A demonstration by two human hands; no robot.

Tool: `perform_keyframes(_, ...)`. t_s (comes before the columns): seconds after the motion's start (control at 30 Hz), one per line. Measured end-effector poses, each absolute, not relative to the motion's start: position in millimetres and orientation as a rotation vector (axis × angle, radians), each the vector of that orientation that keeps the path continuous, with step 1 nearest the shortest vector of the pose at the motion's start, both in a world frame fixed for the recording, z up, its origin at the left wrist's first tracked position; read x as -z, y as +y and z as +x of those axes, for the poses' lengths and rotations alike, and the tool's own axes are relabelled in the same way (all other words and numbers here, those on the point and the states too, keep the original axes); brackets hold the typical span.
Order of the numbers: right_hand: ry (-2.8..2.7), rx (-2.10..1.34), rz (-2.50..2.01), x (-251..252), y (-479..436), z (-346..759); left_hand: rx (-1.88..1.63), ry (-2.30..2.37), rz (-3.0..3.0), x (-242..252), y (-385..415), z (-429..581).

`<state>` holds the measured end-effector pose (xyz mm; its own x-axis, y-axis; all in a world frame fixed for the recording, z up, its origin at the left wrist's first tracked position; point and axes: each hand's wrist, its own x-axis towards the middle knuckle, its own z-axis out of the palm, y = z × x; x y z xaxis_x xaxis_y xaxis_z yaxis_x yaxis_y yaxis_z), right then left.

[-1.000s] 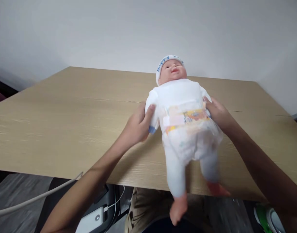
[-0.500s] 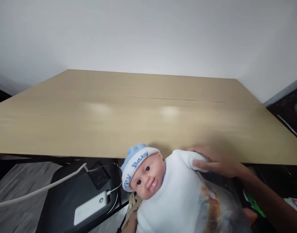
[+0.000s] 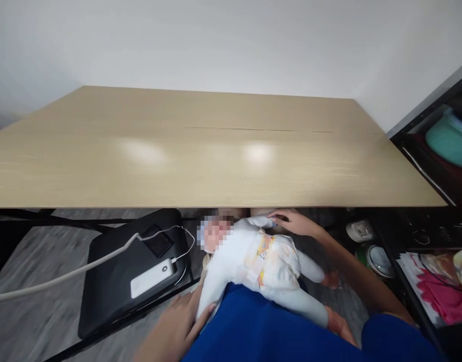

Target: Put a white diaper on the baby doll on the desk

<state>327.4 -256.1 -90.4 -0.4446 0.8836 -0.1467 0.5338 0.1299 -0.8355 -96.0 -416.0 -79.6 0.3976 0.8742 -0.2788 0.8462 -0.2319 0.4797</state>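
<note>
A baby doll (image 3: 238, 256) in a white outfit and a printed diaper lies on its back across the blue-clothed lap, below the table's front edge. Its blurred-out head points left and its legs stretch to the lower right. My left hand (image 3: 178, 322) is closed around the doll's near sleeve, with the thumb on one side and fingers on the other. At the doll's far arm, my right hand (image 3: 294, 223) grips the sleeve end with its fingertips.
A wooden table (image 3: 215, 166) spans the view. On a black chair (image 3: 113, 271) at the left lie a white power bank (image 3: 151, 278), a dark phone (image 3: 159, 244) and cables. Right of the lap, shelves hold a teal basin (image 3: 451, 138) and pink cloth (image 3: 442, 296).
The doll has moved down from the table edge onto the lap. My left hand has come into clear view on its near arm. My right hand has shifted left to the far sleeve end.
</note>
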Motion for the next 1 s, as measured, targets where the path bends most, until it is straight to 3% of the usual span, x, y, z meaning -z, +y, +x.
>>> perform_keyframes(0.1, -1.959, -1.309, -1.374, 82, -281, 337, 0.106, 1.481, 2.275, 50, -392, -84)
perform_keyframes(0.2, -1.928, -1.379, -1.341, 77, -300, 332, -0.116, 1.423, 2.38, 34, -357, -50)
perform_keyframes(0.3, -1.884, -1.287, -1.357, 81, -305, 319, -0.371, 1.007, 2.359, 36, -327, -5)
perform_keyframes(0.43, -1.895, -1.21, -1.401, 89, -300, 310, -0.411, 0.711, 2.301, 47, -306, 33)
perform_keyframes(0.8, -1.965, -0.862, -1.492, 118, -283, 318, -0.477, 0.727, 2.064, 49, -299, 24)
perform_keyframes(1.0, -2.002, -0.835, -1.343, 81, -301, 301, -0.49, 0.555, 1.928, 41, -323, -8)
